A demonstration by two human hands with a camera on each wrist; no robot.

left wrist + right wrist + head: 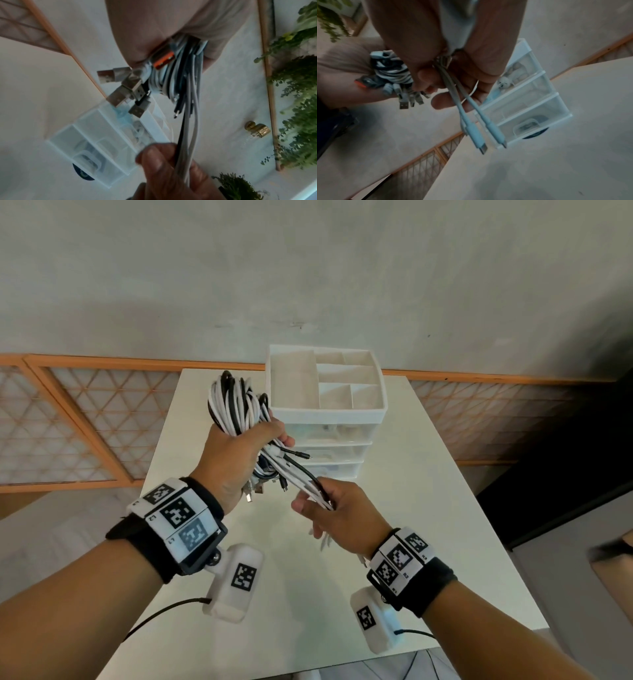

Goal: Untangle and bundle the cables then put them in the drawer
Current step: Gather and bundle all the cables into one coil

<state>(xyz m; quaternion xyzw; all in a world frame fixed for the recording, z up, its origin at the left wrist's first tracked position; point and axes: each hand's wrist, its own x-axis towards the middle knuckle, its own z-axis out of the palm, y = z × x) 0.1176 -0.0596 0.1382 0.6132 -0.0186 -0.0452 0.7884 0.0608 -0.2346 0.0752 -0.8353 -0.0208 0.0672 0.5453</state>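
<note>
My left hand [239, 453] grips a looped bundle of white and black cables [233, 402] above the white table [428, 508]. Several USB plugs [126, 86] hang out below the fist. Loose cable ends [308, 481] run from the bundle down to my right hand [335, 511], which holds them in curled fingers. Two pale blue plug ends [488, 135] dangle past the right hand's fingers. The small white drawer unit [329, 433] stands behind both hands, its translucent drawers pushed in.
An open divided tray [325, 378] tops the drawer unit. An orange-framed lattice panel [85, 419] runs behind the table. Green plants [298, 121] show in the left wrist view. A dark cabinet [565, 457] stands to the right.
</note>
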